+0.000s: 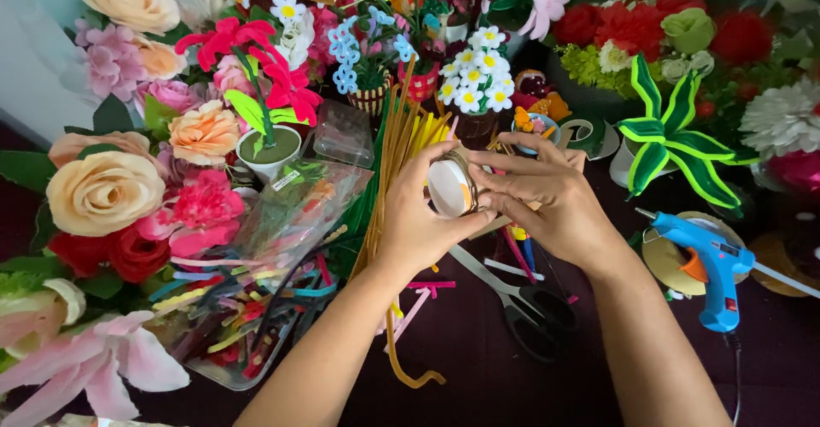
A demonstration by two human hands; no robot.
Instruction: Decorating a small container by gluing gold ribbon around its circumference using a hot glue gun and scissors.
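L hand [418, 222] & R hand [547, 201]: both grips closed on small white cup [450, 188]. Scissors [521, 303] just below grip on desk [478, 350]; blue glue gun [713, 260] right of it.

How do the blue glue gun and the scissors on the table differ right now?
The glue gun is bright blue with an orange trigger and stands propped nozzle-up to the right of the right hand; the scissors are dark-handled and lie flat below both hands. The glue gun trails a cord; the scissors have none. Neither is held: both hands grip a small white cup.
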